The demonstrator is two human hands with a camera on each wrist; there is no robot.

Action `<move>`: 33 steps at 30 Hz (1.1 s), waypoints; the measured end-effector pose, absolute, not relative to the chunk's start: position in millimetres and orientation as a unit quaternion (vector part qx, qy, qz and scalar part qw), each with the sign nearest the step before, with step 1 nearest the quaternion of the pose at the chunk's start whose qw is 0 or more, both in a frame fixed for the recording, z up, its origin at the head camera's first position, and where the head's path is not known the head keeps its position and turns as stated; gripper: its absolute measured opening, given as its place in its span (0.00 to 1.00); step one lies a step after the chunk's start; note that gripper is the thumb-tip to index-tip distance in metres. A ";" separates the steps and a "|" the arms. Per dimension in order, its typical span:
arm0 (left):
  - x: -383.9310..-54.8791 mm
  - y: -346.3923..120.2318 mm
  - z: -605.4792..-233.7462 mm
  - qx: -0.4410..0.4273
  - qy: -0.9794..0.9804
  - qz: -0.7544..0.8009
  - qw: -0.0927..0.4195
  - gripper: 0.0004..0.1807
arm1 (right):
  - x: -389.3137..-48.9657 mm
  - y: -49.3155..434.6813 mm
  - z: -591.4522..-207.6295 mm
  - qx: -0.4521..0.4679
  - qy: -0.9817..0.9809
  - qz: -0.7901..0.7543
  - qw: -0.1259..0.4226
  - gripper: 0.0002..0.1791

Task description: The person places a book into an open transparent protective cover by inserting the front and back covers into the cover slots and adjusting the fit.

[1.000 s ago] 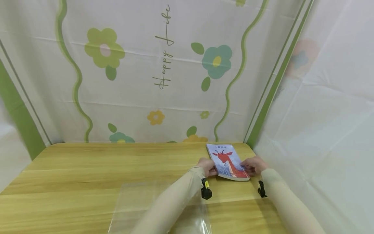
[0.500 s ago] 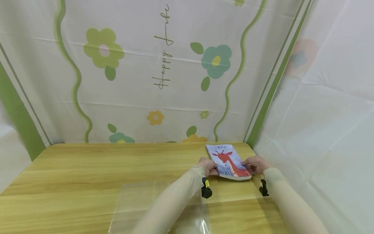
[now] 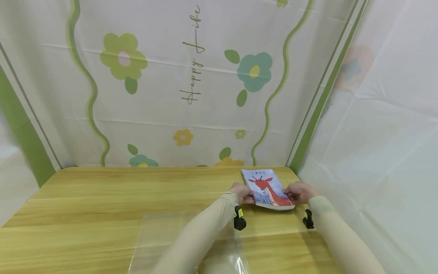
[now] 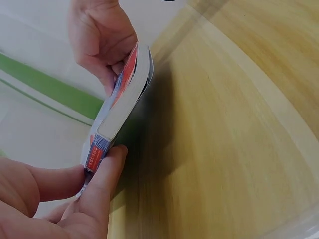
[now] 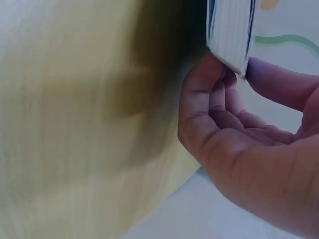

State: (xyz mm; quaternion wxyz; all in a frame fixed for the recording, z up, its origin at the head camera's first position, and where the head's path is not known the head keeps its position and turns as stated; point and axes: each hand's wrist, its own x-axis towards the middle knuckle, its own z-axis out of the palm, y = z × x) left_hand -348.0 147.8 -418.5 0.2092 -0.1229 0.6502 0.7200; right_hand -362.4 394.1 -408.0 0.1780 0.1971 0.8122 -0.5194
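Note:
A paperback book with a red deer-like animal on its pale blue cover is face up at the back right of the table. My left hand pinches its spine edge, thumb on the cover and fingers beneath, as the left wrist view shows with the spine between them. On the opposite side my right hand pinches the page edge, its thumb above and curled fingers below. The near end of the book is raised over the table, with a shadow under it; in the right wrist view the page block shows between thumb and fingers.
A clear plastic sheet or sleeve lies on the wooden table at the front, partly beneath the left forearm. A flower-printed curtain hangs behind the table, and a white one closes in the right side.
The near right corner of the book has shifted slightly right and up with my right hand. My left hand keeps its grip, almost still.

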 end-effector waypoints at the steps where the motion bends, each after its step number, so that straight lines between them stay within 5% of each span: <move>1: -347.2 146.5 -418.0 -0.120 0.649 0.721 0.209 0.02 | -362.0 393.5 -406.8 0.190 0.818 -0.514 0.177 0.07; 33: -348.3 89.6 -403.4 -0.034 0.612 0.743 0.269 0.06 | -337.0 370.0 -399.3 0.083 0.750 -0.638 0.152 0.14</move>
